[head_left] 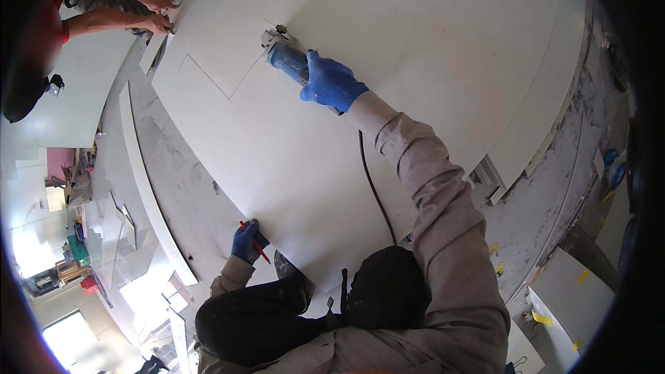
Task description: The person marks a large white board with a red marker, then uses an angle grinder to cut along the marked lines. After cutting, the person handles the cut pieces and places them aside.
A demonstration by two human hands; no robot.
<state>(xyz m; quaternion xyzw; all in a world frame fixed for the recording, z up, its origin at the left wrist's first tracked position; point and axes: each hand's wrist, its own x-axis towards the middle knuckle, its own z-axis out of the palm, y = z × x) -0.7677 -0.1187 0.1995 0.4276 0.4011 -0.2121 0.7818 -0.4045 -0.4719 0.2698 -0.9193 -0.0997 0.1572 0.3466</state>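
Observation:
A large white board (332, 180) spreads out flat in front of me. My right hand (334, 84), in a blue knit glove, is closed around the body of a blue angle grinder (287, 59). The grinder's metal head rests on or just over the board, beside a thin drawn line; its disc is not clearly visible. A black cord (370, 179) runs from it back toward my knees. At the board's near left edge my left hand (245, 241), also gloved in blue, holds a red pencil (258, 244). Its fingers are by the board's edge.
At the far left, another person's bare hands (161, 15) are at the board's edge. A long pale strip (145, 180) lies on the dusty grey floor (190, 187) to the left. White panels with yellow tape (544, 318) are at the lower right.

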